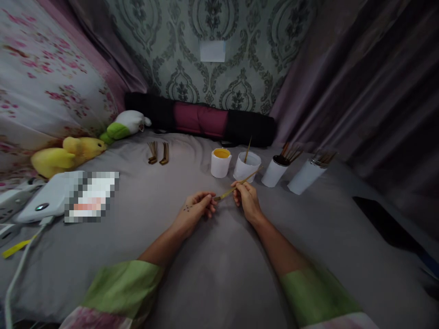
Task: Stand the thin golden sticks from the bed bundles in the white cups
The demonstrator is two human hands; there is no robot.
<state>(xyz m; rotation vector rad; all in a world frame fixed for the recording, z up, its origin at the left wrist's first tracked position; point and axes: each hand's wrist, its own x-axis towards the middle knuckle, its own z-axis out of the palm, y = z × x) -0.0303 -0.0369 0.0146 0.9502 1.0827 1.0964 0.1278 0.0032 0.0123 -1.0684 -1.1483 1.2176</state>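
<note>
Green sleeves, soft fabric w/ pale floral hems, sit closest. Slim wooden brush slants btwn the hands, above the sheet: R hand grips its shaft btwn thumb & fingers, bristle end at L fingertips. L hand is curled, thumb on index; can't tell if it pinches anything small. Just beyond: squat white cup w/ glossy yellow paint, then wider white tub w/ thin stick leaning in it. To R, two tall white cylinders hold thin sticks. Well left, two bent brown bundles on smooth, lightly creased gray sheet. Bkgd: fuzzy yellow plush, long padded black-&-maroon roll, damask-pattern wall.
</note>
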